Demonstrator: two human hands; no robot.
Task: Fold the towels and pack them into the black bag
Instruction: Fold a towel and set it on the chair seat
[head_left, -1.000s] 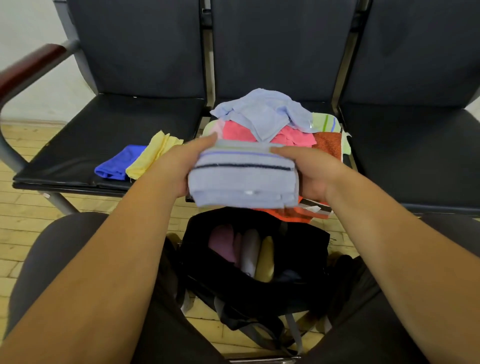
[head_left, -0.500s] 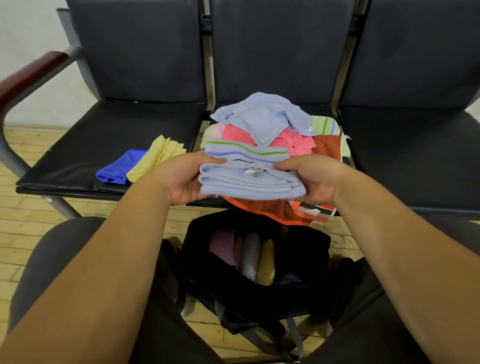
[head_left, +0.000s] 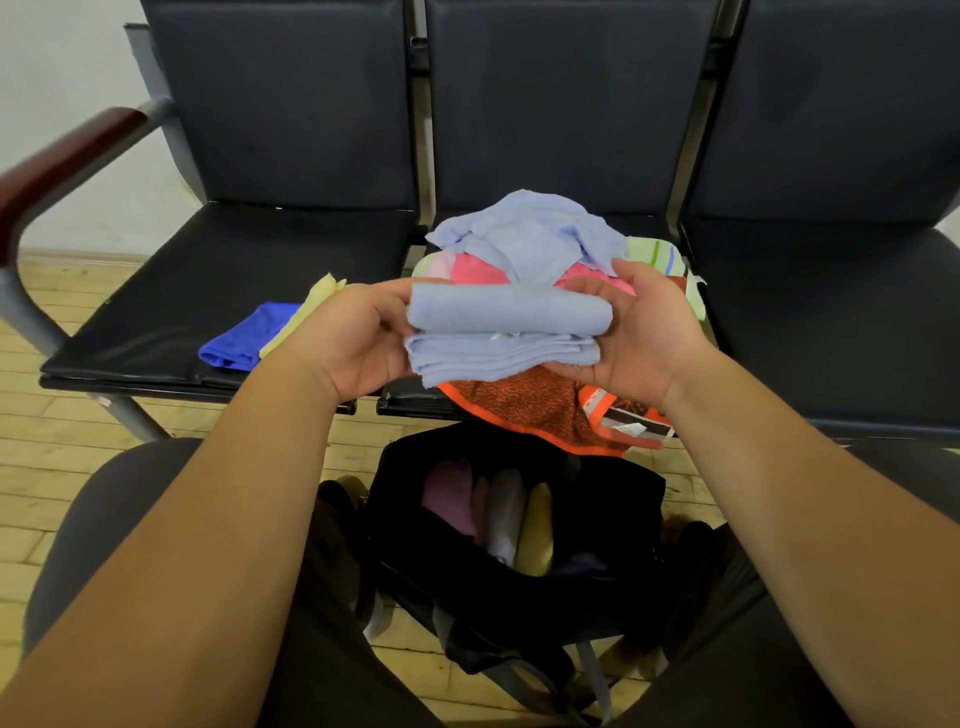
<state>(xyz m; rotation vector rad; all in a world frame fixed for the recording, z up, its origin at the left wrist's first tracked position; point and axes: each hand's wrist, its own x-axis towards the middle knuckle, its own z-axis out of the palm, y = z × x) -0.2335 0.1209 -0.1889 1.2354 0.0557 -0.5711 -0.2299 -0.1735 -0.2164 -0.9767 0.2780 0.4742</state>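
The left hand (head_left: 353, 343) and right hand (head_left: 644, 332) grasp the pale blue towel (head_left: 509, 332) by its ends, at its 9 and 3 o'clock. It has been doubled over since a second ago, hiding its stripes, so folding looks done. The black bag (head_left: 613, 519) lies open at 6 o'clock, the unfolded pile (head_left: 524, 234) at 12.

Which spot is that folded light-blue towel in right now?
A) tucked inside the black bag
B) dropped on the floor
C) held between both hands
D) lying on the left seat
C: the left hand and right hand grip the ends of the light-blue towel, in front of the seats, outside the black bag.
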